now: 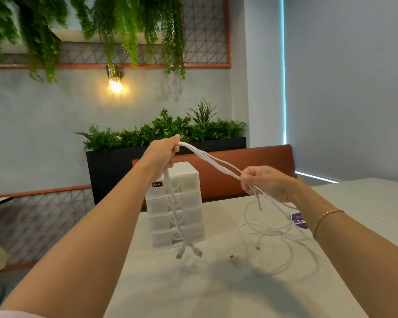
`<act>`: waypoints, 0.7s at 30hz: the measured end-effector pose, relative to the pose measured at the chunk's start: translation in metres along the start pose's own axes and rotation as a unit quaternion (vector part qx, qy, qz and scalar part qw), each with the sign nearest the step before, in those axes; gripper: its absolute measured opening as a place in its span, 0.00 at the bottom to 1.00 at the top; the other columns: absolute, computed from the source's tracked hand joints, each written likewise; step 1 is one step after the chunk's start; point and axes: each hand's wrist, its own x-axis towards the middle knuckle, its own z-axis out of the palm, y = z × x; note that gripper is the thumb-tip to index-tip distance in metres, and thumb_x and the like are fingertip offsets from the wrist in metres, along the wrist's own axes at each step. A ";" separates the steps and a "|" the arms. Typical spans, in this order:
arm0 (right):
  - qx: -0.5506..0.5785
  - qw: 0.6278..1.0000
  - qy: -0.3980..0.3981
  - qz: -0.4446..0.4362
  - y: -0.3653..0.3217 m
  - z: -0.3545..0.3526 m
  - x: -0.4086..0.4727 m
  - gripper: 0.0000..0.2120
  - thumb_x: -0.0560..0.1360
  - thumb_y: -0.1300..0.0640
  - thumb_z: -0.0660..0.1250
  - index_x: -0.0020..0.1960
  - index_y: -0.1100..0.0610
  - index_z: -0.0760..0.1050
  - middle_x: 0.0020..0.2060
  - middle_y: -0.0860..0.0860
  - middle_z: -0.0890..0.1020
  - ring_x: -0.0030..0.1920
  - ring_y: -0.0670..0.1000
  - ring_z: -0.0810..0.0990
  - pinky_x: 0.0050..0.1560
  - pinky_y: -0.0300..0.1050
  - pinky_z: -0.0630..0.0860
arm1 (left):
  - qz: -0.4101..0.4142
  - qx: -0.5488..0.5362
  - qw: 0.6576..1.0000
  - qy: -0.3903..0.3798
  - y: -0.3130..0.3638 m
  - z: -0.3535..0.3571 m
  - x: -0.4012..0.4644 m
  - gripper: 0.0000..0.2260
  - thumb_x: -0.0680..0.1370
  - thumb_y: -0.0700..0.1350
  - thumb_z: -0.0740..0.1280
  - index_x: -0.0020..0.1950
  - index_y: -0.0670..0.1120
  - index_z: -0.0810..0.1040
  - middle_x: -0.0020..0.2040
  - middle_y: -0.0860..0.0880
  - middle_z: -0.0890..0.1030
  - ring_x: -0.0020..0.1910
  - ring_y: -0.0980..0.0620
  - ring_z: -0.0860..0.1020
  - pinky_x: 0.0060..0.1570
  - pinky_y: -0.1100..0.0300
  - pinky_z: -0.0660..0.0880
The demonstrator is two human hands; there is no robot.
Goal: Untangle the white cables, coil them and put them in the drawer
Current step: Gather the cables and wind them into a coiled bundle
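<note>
Head view: forearms nearest | left hand (162, 154) raised, fingers gripping white cables (213, 162); plugs dangle before drawer unit (175, 204) | right hand (265, 183) lower, pinching same thin, limp strands; span slopes down rightward | loose loops on matte desk (193, 290), tangle nearer right hand

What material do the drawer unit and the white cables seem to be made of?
Drawer unit: apparently translucent white plastic, since its fronts look frosted and moulded.
White cables: probably rubbery plastic sheathing, smooth and matte; they bend limply between the left hand and the right hand, and the ends carry metal plugs.
</note>
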 end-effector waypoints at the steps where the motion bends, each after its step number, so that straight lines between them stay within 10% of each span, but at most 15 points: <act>1: -0.005 1.000 0.001 0.004 0.006 0.000 -0.001 0.09 0.78 0.57 0.63 0.39 0.58 0.75 0.33 0.51 0.78 0.36 0.48 0.73 0.42 0.41 0.71 | 0.002 0.002 1.000 0.008 -0.001 0.000 0.001 0.18 0.80 0.50 0.60 0.31 0.46 0.70 0.21 0.54 0.62 0.24 0.55 0.59 0.27 0.62 0.58; 21: -0.192 0.957 0.041 0.214 0.115 -0.015 -0.020 0.13 0.77 0.68 0.59 0.40 0.56 0.76 0.49 0.56 0.81 0.49 0.54 0.81 0.52 0.47 0.76 | 0.022 -0.079 0.994 0.071 0.017 -0.021 0.005 0.17 0.81 0.51 0.58 0.34 0.46 0.69 0.26 0.53 0.59 0.24 0.57 0.57 0.23 0.66 0.58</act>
